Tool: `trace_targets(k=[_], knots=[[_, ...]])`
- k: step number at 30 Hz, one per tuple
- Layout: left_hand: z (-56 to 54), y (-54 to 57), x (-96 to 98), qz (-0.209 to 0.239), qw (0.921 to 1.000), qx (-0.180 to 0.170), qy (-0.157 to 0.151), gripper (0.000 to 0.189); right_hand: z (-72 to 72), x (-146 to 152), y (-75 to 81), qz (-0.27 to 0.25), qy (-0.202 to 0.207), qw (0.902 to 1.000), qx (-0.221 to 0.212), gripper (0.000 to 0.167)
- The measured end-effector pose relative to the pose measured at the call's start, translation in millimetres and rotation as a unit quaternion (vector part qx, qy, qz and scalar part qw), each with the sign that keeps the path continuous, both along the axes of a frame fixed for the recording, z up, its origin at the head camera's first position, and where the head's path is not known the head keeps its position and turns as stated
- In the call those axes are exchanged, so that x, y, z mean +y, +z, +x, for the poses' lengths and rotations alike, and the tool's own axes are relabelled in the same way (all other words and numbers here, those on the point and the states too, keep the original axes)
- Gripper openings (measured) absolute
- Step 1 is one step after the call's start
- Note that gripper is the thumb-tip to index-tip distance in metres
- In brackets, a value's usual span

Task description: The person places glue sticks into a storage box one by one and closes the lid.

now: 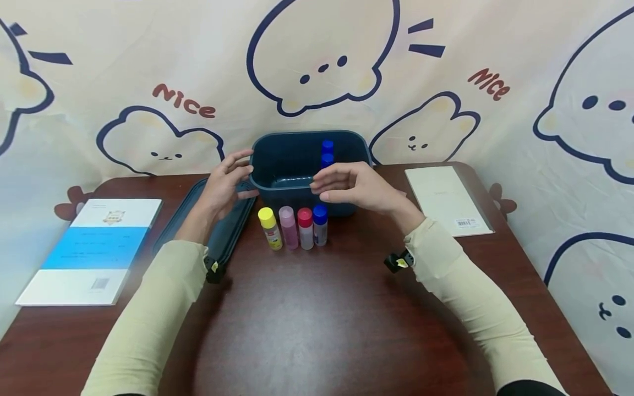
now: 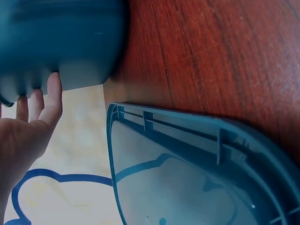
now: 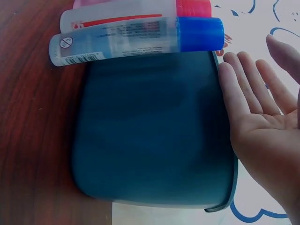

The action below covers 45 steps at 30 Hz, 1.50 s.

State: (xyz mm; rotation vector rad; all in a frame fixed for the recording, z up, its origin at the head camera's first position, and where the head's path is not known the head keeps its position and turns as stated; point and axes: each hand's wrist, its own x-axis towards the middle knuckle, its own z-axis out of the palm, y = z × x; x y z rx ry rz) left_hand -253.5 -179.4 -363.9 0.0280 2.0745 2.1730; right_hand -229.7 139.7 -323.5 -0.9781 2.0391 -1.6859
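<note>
A dark teal plastic bin (image 1: 282, 197) stands at the back of the table. My left hand (image 1: 224, 184) is at its left end; in the left wrist view the fingertips (image 2: 55, 84) touch the bin wall with fingers extended. Above the bin's front rim, my right hand (image 1: 354, 187) stretches its fingers out and holds nothing. Inside the bin, two blue caps (image 1: 327, 147) show near the right; what lies below them is mostly hidden. Small bottles line up before the bin: a yellow-capped one (image 1: 273, 236), a pink one (image 1: 289, 231), a red-capped one (image 1: 306, 234) and a blue-capped one (image 1: 320, 230).
A teal lid (image 1: 225, 231) lies left of the bin, under my left forearm. Farther left is a white and blue book (image 1: 99, 247); a pale notebook (image 1: 443, 201) lies at the right. A printed cloth wall (image 1: 317, 118) rises right behind the table's back edge.
</note>
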Motion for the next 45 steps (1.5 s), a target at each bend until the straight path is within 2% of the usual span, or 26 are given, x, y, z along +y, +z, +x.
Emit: trace_targets(k=[6,16,25,34,45], knots=[[-0.4,-0.3,-0.7,0.001,1.0,0.0,0.003,0.046,2.3,-1,-7.6,0.009,0.027,0.9994,-0.019,0.034],[-0.8,0.4,-0.1,0.002,1.0,0.001,0.001,0.046,4.7,1,-19.1,0.053,0.026,0.9973,-0.043,0.038],[-1.5,0.2,1.8,-0.002,1.0,0.001,-0.005,0.046,8.0,1,-26.5,0.071,0.023,0.9957,-0.055,0.041],[0.6,-0.8,-0.8,-0.005,1.0,0.0,-0.001,0.045,10.3,-1,-35.0,0.099,0.014,0.9945,-0.033,0.042],[0.4,0.5,0.8,0.001,1.0,0.002,0.001,0.046,11.9,2,-42.8,0.099,-0.004,0.9949,-0.019,0.037]])
